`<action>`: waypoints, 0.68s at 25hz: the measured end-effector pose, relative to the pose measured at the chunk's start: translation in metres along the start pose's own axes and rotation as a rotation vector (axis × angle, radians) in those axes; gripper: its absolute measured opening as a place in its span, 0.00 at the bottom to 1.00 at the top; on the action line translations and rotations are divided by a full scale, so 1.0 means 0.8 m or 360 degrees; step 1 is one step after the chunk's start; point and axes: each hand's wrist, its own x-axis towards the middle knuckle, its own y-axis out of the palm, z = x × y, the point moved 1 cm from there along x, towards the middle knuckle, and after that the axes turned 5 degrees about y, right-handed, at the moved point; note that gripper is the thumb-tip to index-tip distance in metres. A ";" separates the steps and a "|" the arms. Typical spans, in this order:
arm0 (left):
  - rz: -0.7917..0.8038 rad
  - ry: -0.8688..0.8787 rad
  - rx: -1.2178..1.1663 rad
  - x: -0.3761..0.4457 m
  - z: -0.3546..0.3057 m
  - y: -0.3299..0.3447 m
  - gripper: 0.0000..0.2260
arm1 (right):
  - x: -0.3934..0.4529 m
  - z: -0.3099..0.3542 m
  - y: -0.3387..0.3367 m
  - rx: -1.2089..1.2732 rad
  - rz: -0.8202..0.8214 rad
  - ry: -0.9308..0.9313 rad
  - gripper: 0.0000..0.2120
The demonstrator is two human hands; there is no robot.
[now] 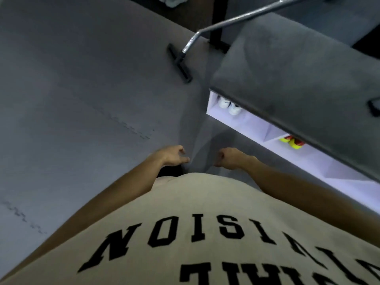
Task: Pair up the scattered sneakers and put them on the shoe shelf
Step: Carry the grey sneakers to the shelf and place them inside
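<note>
Two pairs sit in the white shoe shelf [287, 153], white sneakers [229, 105] and yellow-red sneakers [292, 142], as the left hand [173, 156] and right hand [230, 157] hang empty, fingers loosely curled, over bare grey floor [82, 99]; any remaining sneakers lie out of view.

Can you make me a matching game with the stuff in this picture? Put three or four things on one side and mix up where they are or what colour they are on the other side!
Things:
1. white sneakers
2. yellow and red sneakers
3. left hand
4. black T-shaped foot

Places or states:
A. empty, in front of the beige shirt
B. on the grey floor mat, at the end of a metal pole
C. in the far compartment of the white shelf
D. in a nearer shelf compartment

Pairs: 1-C, 2-D, 3-A, 4-B
</note>
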 end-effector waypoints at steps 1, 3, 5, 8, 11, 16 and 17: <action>-0.0033 -0.0007 -0.0070 0.000 0.011 -0.003 0.23 | 0.008 0.013 -0.007 -0.0054 0.0018 -0.0018 0.21; -0.0047 -0.0041 -0.0176 0.001 0.039 -0.010 0.20 | 0.028 0.042 -0.019 -0.0124 0.0052 -0.0055 0.19; -0.0017 -0.0074 -0.0208 0.001 0.068 -0.020 0.19 | 0.047 0.071 -0.031 -0.0165 0.0093 -0.0075 0.19; 0.0005 -0.0121 -0.0258 0.005 0.130 -0.062 0.19 | 0.088 0.132 -0.053 -0.0213 0.0122 -0.0059 0.19; -0.0051 -0.0110 -0.0318 0.008 0.211 -0.132 0.20 | 0.134 0.225 -0.088 -0.0161 0.0093 -0.0069 0.16; -0.0129 -0.0184 -0.0293 0.023 0.332 -0.280 0.24 | 0.190 0.389 -0.165 -0.0206 -0.0031 -0.0164 0.18; -0.0135 -0.0192 -0.0272 0.031 0.352 -0.308 0.24 | 0.201 0.415 -0.182 -0.0216 -0.0038 -0.0173 0.19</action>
